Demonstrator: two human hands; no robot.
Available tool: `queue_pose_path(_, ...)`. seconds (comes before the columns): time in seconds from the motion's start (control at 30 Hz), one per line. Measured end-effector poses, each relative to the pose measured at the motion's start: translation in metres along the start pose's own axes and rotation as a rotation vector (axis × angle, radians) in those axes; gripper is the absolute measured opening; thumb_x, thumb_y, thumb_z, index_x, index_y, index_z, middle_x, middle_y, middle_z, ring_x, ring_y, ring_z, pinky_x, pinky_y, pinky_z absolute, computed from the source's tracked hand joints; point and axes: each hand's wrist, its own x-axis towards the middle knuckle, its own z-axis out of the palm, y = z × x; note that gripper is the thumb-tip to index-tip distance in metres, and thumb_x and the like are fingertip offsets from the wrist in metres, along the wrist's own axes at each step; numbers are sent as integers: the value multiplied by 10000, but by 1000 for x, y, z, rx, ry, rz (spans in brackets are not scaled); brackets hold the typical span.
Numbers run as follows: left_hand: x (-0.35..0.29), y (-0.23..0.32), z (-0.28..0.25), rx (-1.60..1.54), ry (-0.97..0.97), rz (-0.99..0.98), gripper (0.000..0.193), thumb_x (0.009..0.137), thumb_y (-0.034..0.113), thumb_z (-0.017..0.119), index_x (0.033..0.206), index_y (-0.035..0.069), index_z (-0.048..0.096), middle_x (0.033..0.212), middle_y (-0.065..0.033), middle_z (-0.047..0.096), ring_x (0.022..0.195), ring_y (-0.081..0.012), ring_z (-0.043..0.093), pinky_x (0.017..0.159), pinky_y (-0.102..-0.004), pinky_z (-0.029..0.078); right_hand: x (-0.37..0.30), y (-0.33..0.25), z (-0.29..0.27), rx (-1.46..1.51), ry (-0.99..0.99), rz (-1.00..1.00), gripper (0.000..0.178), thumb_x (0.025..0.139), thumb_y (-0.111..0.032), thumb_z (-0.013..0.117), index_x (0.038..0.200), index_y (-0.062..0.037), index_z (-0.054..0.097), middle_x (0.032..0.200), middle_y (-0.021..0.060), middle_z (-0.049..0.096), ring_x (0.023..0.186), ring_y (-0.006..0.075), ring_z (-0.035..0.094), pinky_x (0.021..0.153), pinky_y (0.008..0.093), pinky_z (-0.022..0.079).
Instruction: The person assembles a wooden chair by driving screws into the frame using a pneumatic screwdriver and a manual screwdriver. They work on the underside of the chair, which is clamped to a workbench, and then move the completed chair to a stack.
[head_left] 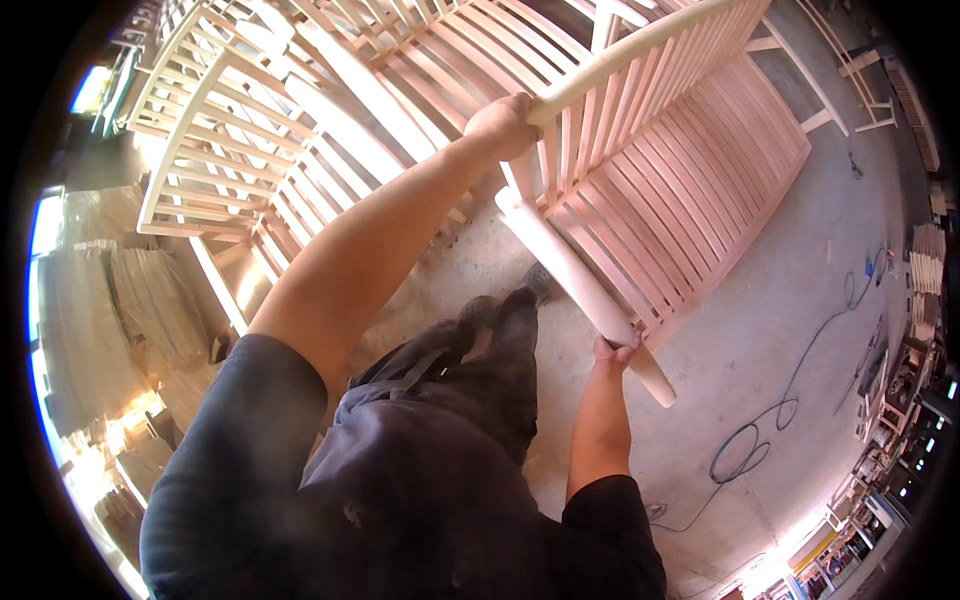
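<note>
A pale wooden bench (690, 170) with a slatted seat and slatted back stands in front of me, reaching away to the upper right. My left hand (505, 125) is closed round the near top corner of its backrest. Lower down, my right hand (618, 350) grips the front part of the near armrest (570, 270) from below, and some of its fingers are hidden under the wood. My left arm is stretched far forward, and my right elbow is bent nearer my body.
More slatted wooden benches (215, 160) stand close at the left and behind. Stacked boards (90, 330) lean at the far left. A dark hose or cable (745, 450) loops over the concrete floor (690, 430) at the right. Shelves and wood pieces line the right edge.
</note>
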Motion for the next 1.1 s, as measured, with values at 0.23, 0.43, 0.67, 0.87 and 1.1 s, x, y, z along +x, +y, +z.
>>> queue_pose_path(0.23,-117,-86,-21,-44,-37,15,460,847,216,770,1260,97,607,1093,-151,698,1043,-313,670,895,-431,524,-37,46,-136,-100,-269,-39,450,802,-329,695,1195,-113,652,1193,77,691,1107,268,662,972,466,553)
queue_pose_path(0.43,-241,-163,-36,16,-72,-102,406,853,157,708,1239,81,611,1016,-147,695,763,-265,714,560,-365,574,-126,88,-272,-177,-286,-45,498,838,-336,625,1289,-126,602,1258,69,649,1166,288,609,1022,484,498)
queue_pose_path(0.67,-327,-246,-42,42,-37,-55,416,791,150,762,1169,27,638,997,-151,704,951,-285,693,825,-402,537,-220,133,-356,-106,-258,3,503,903,-382,589,1339,-136,545,1316,84,600,1236,319,543,1066,532,432)
queue_pose_path(0.87,-357,-311,-47,-71,-97,-91,438,773,159,762,1162,8,627,990,-166,694,921,-280,678,801,-409,526,-260,169,-400,-22,-150,9,488,947,-398,573,1354,-138,508,1326,93,583,1259,335,514,1079,554,404)
queue_pose_path(1.1,-395,-366,-48,-32,-107,-41,417,792,229,749,1105,-7,609,942,-173,681,905,-294,674,783,-422,518,-267,195,-466,48,-65,-9,440,954,-390,597,1306,-133,537,1300,92,588,1224,327,536,1045,556,434)
